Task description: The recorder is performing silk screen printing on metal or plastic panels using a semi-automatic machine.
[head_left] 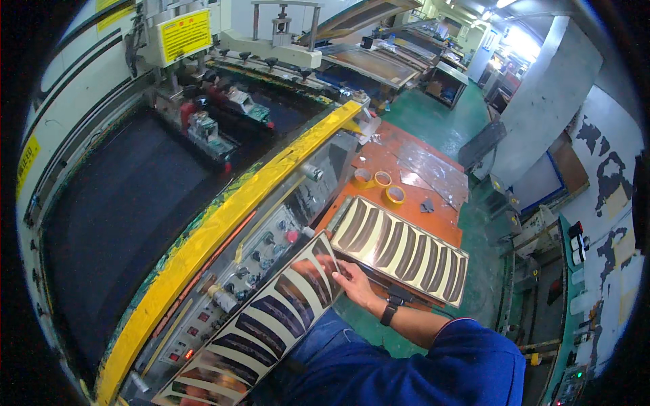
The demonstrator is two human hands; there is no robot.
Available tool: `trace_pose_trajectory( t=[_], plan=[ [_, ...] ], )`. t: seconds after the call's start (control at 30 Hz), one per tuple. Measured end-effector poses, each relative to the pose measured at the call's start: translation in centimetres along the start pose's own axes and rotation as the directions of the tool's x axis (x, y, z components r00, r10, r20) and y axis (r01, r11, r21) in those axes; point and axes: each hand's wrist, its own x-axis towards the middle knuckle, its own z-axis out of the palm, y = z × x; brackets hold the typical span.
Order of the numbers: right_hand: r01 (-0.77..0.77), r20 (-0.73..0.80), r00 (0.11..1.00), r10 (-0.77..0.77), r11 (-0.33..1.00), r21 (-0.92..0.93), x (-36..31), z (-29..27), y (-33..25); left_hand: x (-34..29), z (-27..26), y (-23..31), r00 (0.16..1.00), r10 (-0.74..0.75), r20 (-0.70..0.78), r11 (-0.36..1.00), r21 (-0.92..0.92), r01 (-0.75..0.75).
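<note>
A long glossy sheet (258,331) with a row of dark curved strips on a pale ground slants across the front, beside the machine's control panel. My right hand (357,285), with a dark band on its wrist, pinches the sheet's upper right edge between thumb and fingers. A reddish image of fingers shows in the shiny surface there. Skin-coloured patches appear at the sheet's lower left end; whether they are my left hand or its reflection, I cannot tell. Just right of my right hand lies a stack of similar sheets (403,252), with brown curved strips.
Along the left runs a printing machine with a dark screen (122,203), clamps and a yellow front rail (223,240). Knobs and buttons line its control panel (261,254). Several yellow tape rolls (394,196) lie on the orange table (433,218). A rack (542,277) stands at right.
</note>
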Motion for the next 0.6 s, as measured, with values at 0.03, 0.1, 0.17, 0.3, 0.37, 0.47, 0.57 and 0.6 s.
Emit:
trace_pose_trajectory(
  t=[0.03,0.1,0.17,0.3,0.37,0.47,0.57,0.6],
  plan=[
    [0.023,-0.008,1.0,-0.023,1.0,0.015,0.1,0.0,0.3,0.0,0.2,-0.1,1.0,0.001,0.003,1.0,0.0,-0.001],
    [0.053,-0.022,0.998,-0.054,0.998,-0.022,0.3,-0.1,0.8,-0.2,0.4,-0.3,1.0,-0.006,0.007,1.0,-0.003,0.006],
    [0.085,-0.054,0.995,-0.087,0.996,-0.038,0.6,-0.1,1.6,-0.2,0.4,-0.4,1.0,-0.01,0.011,1.0,-0.011,0.01],
    [0.036,-0.004,0.999,-0.037,0.999,-0.031,1.0,1.1,1.2,0.0,-1.2,-1.6,0.999,-0.025,-0.025,0.998,-0.062,0.023],
    [0.092,0.034,0.995,-0.096,0.991,0.092,1.4,1.4,2.0,0.8,-2.2,-3.0,0.999,-0.043,-0.001,0.987,-0.154,0.043],
    [0.007,0.056,0.998,-0.027,0.948,0.318,0.2,0.3,-2.0,2.1,-3.5,-5.0,0.987,-0.101,0.122,0.946,-0.294,0.133],
    [0.02,0.05,0.998,-0.025,0.994,0.105,1.0,-0.7,4.0,1.3,-0.7,-2.6,0.995,-0.091,-0.05,0.948,-0.311,0.071],
    [0.036,0.075,0.996,-0.042,0.996,0.084,1.4,0.0,3.8,0.9,-0.2,-1.7,0.981,-0.089,-0.172,0.95,-0.309,0.032]
  ],
)
